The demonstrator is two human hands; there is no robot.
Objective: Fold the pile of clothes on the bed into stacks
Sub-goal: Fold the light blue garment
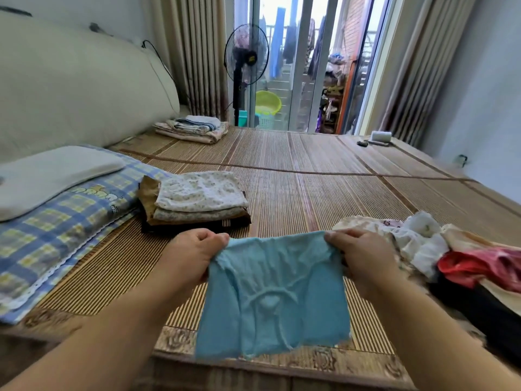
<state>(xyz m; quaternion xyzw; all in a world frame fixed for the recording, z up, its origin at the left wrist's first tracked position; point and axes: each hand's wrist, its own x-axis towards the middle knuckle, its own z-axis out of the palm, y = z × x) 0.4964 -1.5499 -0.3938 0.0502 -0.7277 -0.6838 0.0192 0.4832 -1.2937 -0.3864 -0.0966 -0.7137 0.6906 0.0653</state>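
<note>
Two hands hold up a light blue, thin knit garment (pixel 273 300) in the lower centre of the frame: the left hand (pixel 194 255) pinches its upper left corner, the right hand (pixel 363 258) grips its upper right corner, and the cloth hangs spread between them over the near edge of the bed's brown woven bamboo mat (pixel 324 198). At the lower right lies the unfolded pile of clothes (pixel 439 249), white, cream, red and black pieces jumbled together, just beside the right hand. Left of centre sits a folded stack (pixel 194 201) with a pale floral piece on top and brown and dark pieces beneath. At the left a blue and yellow checked pillow (pixel 62 227) carries a flat white pillow (pixel 53 176). Farther back, in the upper middle, another folded stack of striped cloths (pixel 191 128) rests near a black standing fan (pixel 245 63).
</note>
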